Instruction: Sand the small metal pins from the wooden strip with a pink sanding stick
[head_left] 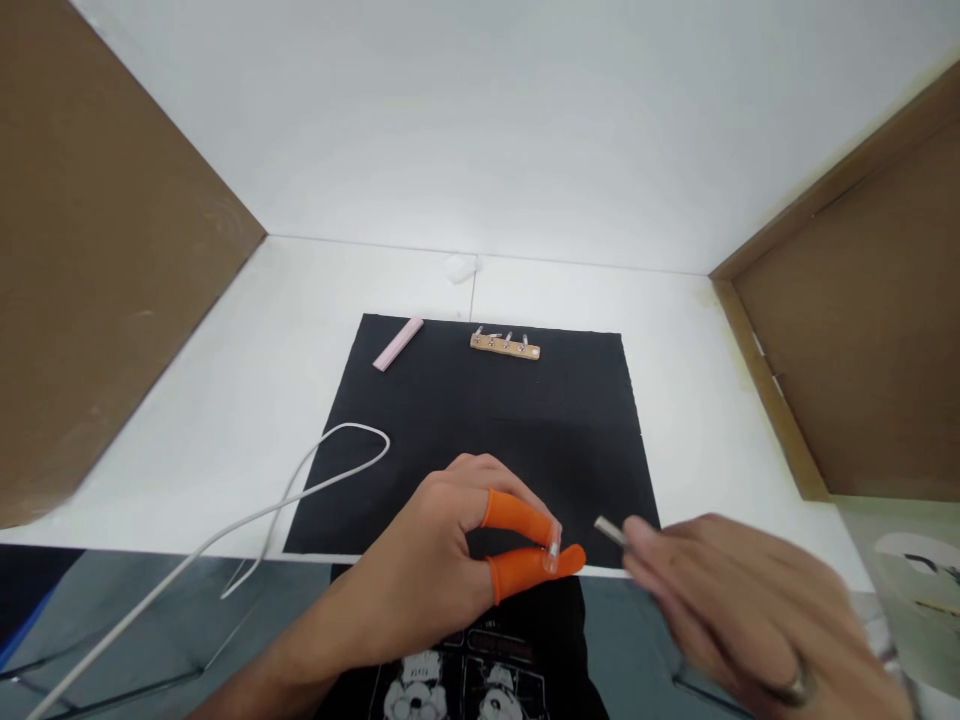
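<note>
My left hand [465,540], with orange finger cots on thumb and index finger, pinches a small clear nail tip [553,552] with a shiny spot on it. It hangs over the front edge of a black mat [465,430]. To its right, my right hand [742,600] is closed around a thin, pale, stick-like tool [611,530], its end pointing toward the left hand without touching it. Motion smears this hand, and most of the tool is hidden by the fingers. A ring shows on one finger.
At the mat's back edge lies a small wooden strip [504,347] carrying several clear nail tips. A pink bar [398,344] lies at the back left. A white cable [300,495] loops over the left side. Crumpled white material [460,267] sits by the back wall. Brown panels [112,250] flank the white table.
</note>
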